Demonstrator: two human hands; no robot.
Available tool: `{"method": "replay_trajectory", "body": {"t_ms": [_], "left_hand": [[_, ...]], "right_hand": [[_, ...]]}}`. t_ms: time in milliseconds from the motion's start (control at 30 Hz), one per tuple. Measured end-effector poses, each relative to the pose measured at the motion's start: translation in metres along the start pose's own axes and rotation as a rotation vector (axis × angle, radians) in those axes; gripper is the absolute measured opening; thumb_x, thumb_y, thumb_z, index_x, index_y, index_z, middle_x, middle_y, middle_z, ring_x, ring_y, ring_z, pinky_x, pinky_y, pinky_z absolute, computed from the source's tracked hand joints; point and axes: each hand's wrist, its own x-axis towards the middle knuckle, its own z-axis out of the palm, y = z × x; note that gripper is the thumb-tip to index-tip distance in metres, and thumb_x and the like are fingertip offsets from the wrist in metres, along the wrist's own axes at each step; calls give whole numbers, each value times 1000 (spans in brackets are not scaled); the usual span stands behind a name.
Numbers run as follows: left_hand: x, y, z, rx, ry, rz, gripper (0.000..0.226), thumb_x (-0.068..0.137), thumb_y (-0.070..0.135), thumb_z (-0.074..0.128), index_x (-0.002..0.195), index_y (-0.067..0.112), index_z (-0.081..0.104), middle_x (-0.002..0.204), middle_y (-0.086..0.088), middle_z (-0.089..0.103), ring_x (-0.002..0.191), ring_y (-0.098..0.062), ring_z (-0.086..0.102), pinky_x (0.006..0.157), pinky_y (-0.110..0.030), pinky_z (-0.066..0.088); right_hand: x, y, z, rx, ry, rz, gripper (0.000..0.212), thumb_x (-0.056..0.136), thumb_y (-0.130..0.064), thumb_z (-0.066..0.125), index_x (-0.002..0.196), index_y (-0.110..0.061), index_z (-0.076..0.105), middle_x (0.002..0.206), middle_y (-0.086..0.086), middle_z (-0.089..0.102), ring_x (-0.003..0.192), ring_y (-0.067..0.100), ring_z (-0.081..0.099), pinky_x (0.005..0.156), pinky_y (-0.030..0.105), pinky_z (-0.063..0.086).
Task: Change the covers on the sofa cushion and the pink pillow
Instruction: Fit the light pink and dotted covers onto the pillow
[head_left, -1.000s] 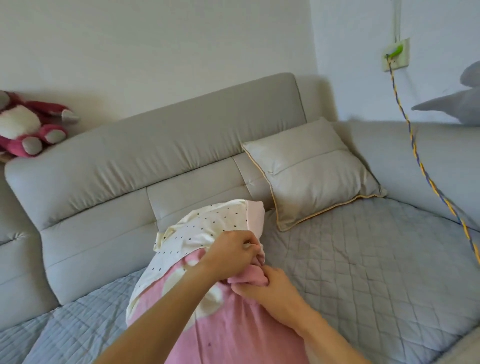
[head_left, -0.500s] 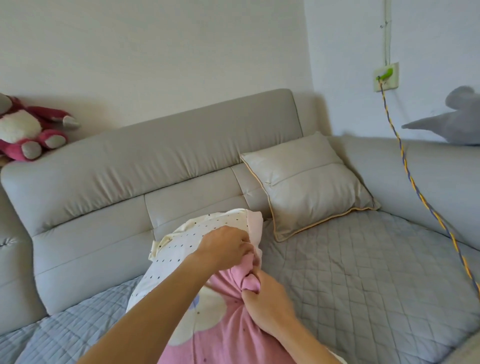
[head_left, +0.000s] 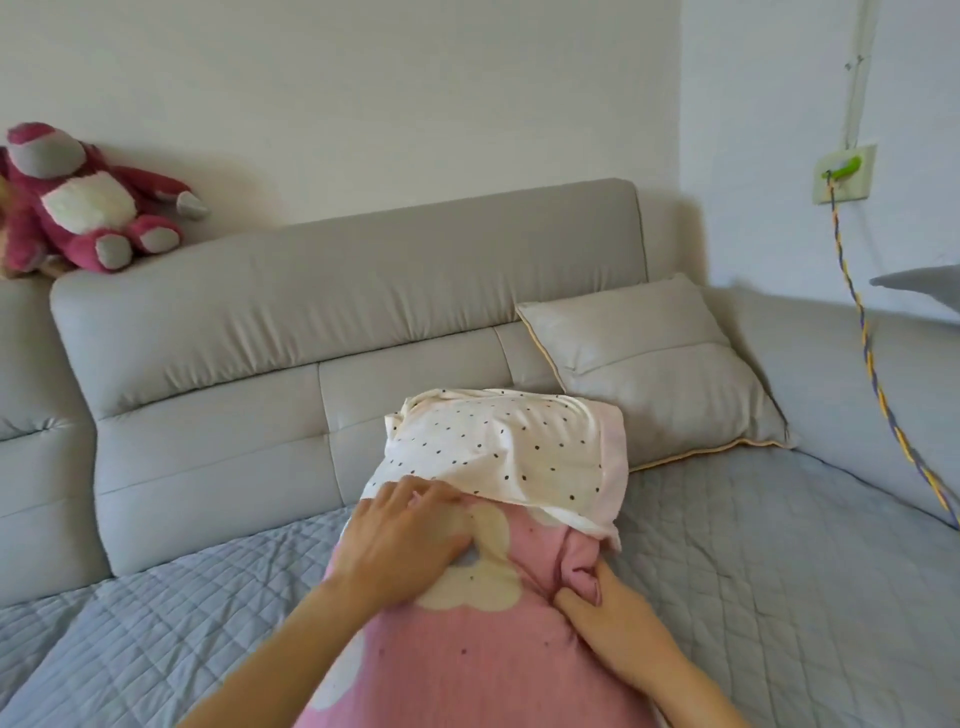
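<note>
A: Pillow location?
B: The pink pillow (head_left: 467, 654) stands at 6 o'clock on the sofa (head_left: 291, 322); the dotted cover (head_left: 498, 452) caps its top.
A: Hands?
B: Left hand (head_left: 400, 540) lies flat, fingers straight. Right hand (head_left: 608, 618) pinches pink fabric.
A: Sofa cushion?
B: The cushion (head_left: 654, 369) leans at 1 o'clock.

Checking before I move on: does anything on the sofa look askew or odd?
The pink cloud-print cover is bunched in a fold under the right hand, and the white dotted pillow sticks out uncovered at the top. The grey square cushion leans tilted in the corner.
</note>
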Motion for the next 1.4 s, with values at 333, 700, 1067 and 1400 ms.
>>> {"method": "replay_trajectory", "body": {"t_ms": [333, 700, 1067, 1400], "left_hand": [[1, -100, 50, -768, 17, -617, 79, 80, 69, 50, 145, 26, 39, 144, -8, 50, 131, -28, 46, 109, -39, 33], [-2, -114, 15, -1041, 324, -709, 45, 71, 52, 51, 77, 8, 52, 73, -5, 59, 73, -23, 55, 66, -34, 41], [-183, -112, 41, -356, -56, -577, 33, 96, 47, 53, 77, 23, 64, 66, 6, 63, 82, -21, 66, 67, -30, 47], [-193, -127, -12, -505, -705, -339, 25, 87, 43, 63, 68, 26, 58, 64, 13, 56, 59, 1, 50, 60, -13, 40]], "right_hand": [[11, -31, -6, 158, 451, -104, 32, 92, -36, 59, 124, -34, 55, 111, -9, 58, 97, 10, 56, 75, 29, 44], [48, -102, 8, 331, 603, -108, 11, 85, -28, 46, 86, -22, 55, 87, 0, 61, 82, 23, 52, 66, 32, 34], [-33, -27, 28, -570, -32, -172, 20, 104, -36, 30, 105, -32, 49, 89, 5, 64, 84, 28, 60, 65, 36, 43], [-53, -27, -21, -653, -503, -126, 19, 93, -35, 42, 88, -32, 60, 90, -14, 67, 86, 7, 62, 75, 25, 48]]}}
